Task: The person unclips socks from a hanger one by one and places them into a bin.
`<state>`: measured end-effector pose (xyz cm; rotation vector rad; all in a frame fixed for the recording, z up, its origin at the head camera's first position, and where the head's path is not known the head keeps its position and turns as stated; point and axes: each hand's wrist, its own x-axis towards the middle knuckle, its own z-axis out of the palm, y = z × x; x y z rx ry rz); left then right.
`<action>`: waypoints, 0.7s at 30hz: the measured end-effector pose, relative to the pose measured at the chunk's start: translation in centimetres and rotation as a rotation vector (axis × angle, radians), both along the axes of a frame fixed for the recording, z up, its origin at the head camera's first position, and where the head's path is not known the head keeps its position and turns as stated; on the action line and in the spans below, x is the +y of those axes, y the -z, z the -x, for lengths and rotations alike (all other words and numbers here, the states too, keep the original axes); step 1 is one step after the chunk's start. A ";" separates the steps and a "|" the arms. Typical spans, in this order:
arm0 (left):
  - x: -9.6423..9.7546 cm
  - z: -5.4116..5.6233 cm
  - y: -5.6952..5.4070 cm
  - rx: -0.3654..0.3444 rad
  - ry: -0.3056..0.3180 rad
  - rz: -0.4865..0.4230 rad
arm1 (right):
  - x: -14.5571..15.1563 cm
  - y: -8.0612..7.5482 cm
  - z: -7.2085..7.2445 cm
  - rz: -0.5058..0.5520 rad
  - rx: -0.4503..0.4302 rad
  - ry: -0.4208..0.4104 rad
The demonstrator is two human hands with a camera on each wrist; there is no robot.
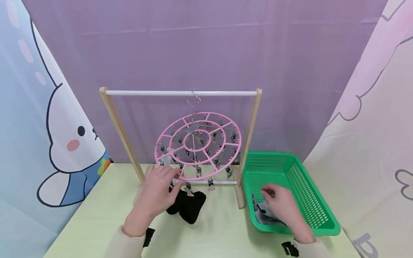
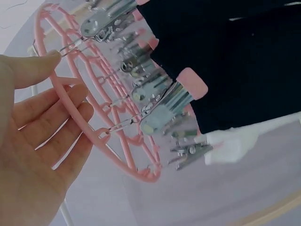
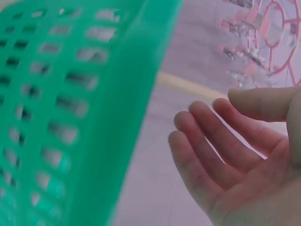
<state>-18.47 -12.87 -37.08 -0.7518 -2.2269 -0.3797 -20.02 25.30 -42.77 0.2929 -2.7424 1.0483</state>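
Well, the round pink hanger hangs from the white rail of a stand, its near-left rim held between the thumb and fingers of the left hand; a light grip suits, so that it neither swings nor tips. Black cloth, seemingly two pieces, dangles from the hanger's near edge. The right hand, loose-fingered and grasping nothing, hovers over grey cloth in the green basket to the hanger's right; picking it up by one edge would probably give a flat top for clipping. Counted: one hanger of three rings, one stand, one basket, one white item apparently clipped to the hanger; the clips overlap too much to number, and the grey pieces cannot be told apart.
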 end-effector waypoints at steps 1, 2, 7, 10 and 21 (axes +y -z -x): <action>0.2 0.0 0.1 0.011 0.018 -0.013 | -0.4 0.0 0.0 0.009 0.014 0.001; 0.4 0.0 0.1 0.022 0.034 -0.024 | -0.8 0.0 0.0 0.020 0.027 -0.003; 1.7 0.0 0.1 0.045 0.067 -0.040 | -2.8 0.4 0.1 0.068 0.073 -0.074; 2.4 0.2 -0.1 0.050 0.075 -0.040 | -4.1 0.6 0.2 0.114 0.061 -0.146; 4.5 0.3 -0.1 -0.004 0.055 -0.029 | -8.0 1.4 0.5 0.275 -0.026 -0.292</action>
